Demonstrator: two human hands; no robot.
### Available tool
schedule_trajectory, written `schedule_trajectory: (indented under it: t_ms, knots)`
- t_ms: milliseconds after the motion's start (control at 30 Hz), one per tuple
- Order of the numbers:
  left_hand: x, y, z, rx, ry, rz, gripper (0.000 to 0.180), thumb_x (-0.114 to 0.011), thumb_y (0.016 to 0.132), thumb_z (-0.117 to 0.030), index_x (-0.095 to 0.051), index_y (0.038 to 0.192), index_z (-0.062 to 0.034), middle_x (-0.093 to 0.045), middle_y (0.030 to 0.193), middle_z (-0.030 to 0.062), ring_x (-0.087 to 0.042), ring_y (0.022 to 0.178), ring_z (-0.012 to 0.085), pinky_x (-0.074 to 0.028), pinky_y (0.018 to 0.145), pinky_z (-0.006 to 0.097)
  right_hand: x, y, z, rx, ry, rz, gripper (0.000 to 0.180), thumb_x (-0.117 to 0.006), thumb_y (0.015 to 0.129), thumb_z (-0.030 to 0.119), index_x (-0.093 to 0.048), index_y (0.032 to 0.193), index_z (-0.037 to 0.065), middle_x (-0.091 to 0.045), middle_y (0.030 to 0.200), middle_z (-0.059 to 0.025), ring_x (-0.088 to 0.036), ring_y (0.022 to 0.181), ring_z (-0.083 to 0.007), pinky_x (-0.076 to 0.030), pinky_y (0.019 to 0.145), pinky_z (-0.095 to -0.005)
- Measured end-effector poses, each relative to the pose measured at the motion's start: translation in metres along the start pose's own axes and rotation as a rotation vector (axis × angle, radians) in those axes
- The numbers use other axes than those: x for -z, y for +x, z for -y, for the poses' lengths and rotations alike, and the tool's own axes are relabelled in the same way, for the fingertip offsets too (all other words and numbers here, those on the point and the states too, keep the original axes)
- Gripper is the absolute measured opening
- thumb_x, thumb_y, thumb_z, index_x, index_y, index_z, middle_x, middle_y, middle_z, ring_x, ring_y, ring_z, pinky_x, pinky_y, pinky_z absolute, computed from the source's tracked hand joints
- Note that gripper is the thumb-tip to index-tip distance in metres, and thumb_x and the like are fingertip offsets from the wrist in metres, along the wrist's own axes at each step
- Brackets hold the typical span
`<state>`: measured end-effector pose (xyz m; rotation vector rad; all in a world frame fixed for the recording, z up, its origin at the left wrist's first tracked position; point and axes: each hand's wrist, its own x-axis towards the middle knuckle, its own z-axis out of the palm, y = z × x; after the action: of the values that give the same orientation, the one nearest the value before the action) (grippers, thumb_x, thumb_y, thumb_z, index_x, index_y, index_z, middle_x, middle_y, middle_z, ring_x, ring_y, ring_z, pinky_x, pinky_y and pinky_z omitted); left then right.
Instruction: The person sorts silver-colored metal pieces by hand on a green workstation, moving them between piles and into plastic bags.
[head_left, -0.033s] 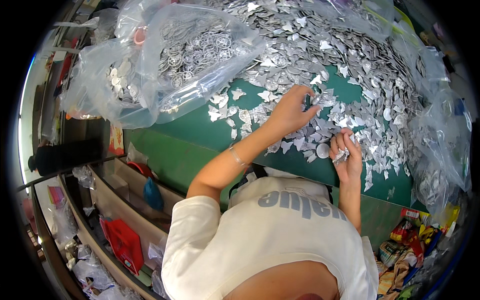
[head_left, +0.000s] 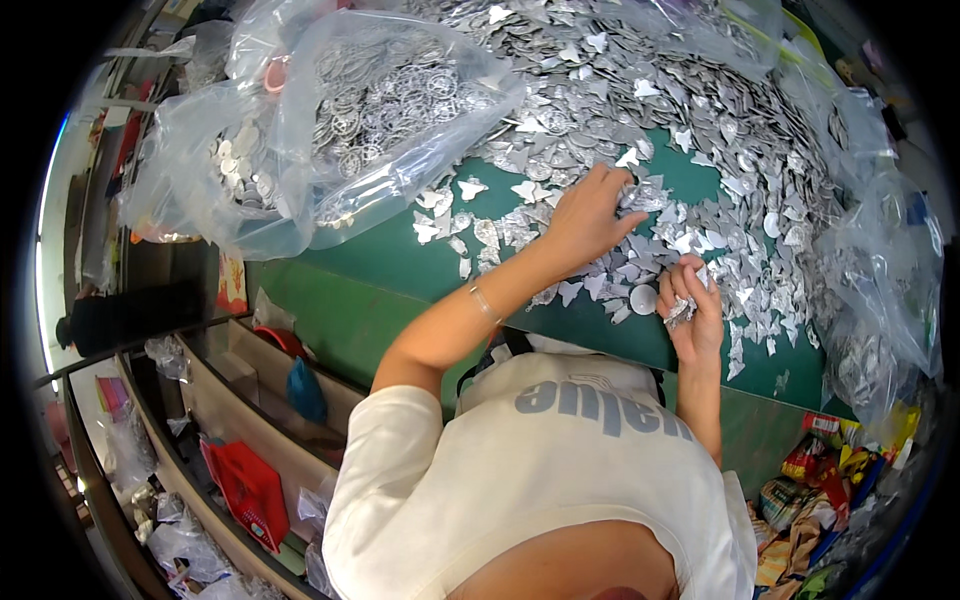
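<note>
Many small flat silver metal pieces [head_left: 560,150] cover the green table [head_left: 400,265], heaped thickly at the far side and scattered thinner nearby. Reaching in from the left, my left hand [head_left: 588,215] has its thumb and fingers around a few silver metal pieces [head_left: 645,196] at the pile; its fingertips are partly hidden. My right hand [head_left: 697,320], palm up near the table's front edge, has curled fingers holding several silver metal pieces [head_left: 682,309]. Just left of it lies a round silver disc [head_left: 643,299]. The exact shape of the held pieces is hard to make out.
At the far left, a clear plastic bag [head_left: 400,165] holds ring-shaped metal parts, with round discs [head_left: 240,160] in plastic beside it. More clear plastic [head_left: 880,270] drapes the right side. Below left are drawers [head_left: 260,385] and a red basket [head_left: 248,490]; colourful packets [head_left: 810,460] lie lower right.
My left hand has shifted slightly, and its thumb and fingers now show metal pieces between them where a gap showed before. My right hand stays nearly still.
</note>
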<state>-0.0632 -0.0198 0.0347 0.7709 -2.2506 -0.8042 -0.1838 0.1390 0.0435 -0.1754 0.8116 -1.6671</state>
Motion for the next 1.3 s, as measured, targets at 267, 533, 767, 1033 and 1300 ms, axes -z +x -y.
schedule_trajectory:
  t_ms: [267, 533, 767, 1033, 1300]
  knots:
    - [-0.018, 0.029, 0.009, 0.182, 0.143, 0.197, 0.033, -0.068, 0.071, -0.020, -0.056, 0.095, -0.0008, -0.061, 0.074, 0.0178, -0.060, 0.067, 0.0336, -0.047, 0.058, 0.041, 0.019, -0.016, 0.023, 0.161, -0.038, -0.109, 0.009, -0.052, 0.090, 0.015, -0.054, 0.091, 0.005, -0.037, 0.060, 0.0009, -0.039, 0.052, -0.0115, -0.031, 0.042, -0.0244]
    - [0.025, 0.033, 0.017, 0.873, -1.572, 0.360, 0.031, -0.053, 0.081, -0.022, -0.059, 0.102, 0.0005, -0.041, 0.059, -0.0013, -0.031, 0.048, 0.0064, -0.025, 0.041, 0.019, 0.041, -0.032, 0.043, 0.223, 0.035, -0.066, 0.012, -0.051, 0.091, 0.016, -0.054, 0.092, 0.004, -0.037, 0.059, 0.0002, -0.038, 0.050, -0.0119, -0.031, 0.041, -0.0245]
    - [0.018, 0.023, -0.019, 1.258, -1.745, 0.039, 0.013, -0.053, 0.085, -0.014, -0.051, 0.091, -0.0030, -0.054, 0.087, 0.0107, -0.043, 0.063, 0.0109, -0.035, 0.045, 0.017, 0.061, -0.045, 0.073, 0.359, -0.372, -0.604, 0.015, -0.055, 0.087, 0.009, -0.058, 0.099, 0.001, -0.052, 0.068, -0.0043, -0.047, 0.056, -0.0098, -0.035, 0.047, -0.0211]
    - [-0.007, 0.023, -0.039, 0.967, -1.182, 0.420, 0.030, -0.052, 0.088, -0.006, -0.049, 0.117, 0.0005, -0.060, 0.101, 0.0113, -0.039, 0.051, 0.0047, -0.036, 0.044, 0.016, 0.073, -0.045, 0.066, 0.490, -1.886, -0.761, 0.044, -0.057, 0.072, 0.004, -0.053, 0.115, 0.005, -0.049, 0.128, -0.0124, -0.063, 0.073, -0.0316, -0.051, 0.064, -0.0399]
    - [-0.042, 0.030, -0.061, 0.823, -1.014, 0.589, 0.020, -0.055, 0.088, -0.011, -0.057, 0.105, -0.0005, -0.057, 0.069, 0.0043, -0.034, 0.045, 0.0046, -0.033, 0.044, 0.019, 0.054, -0.057, 0.054, 0.340, -1.854, -0.627, 0.038, -0.060, 0.069, 0.006, -0.057, 0.107, 0.005, -0.049, 0.127, -0.0149, -0.063, 0.066, -0.0338, -0.051, 0.059, -0.0406]
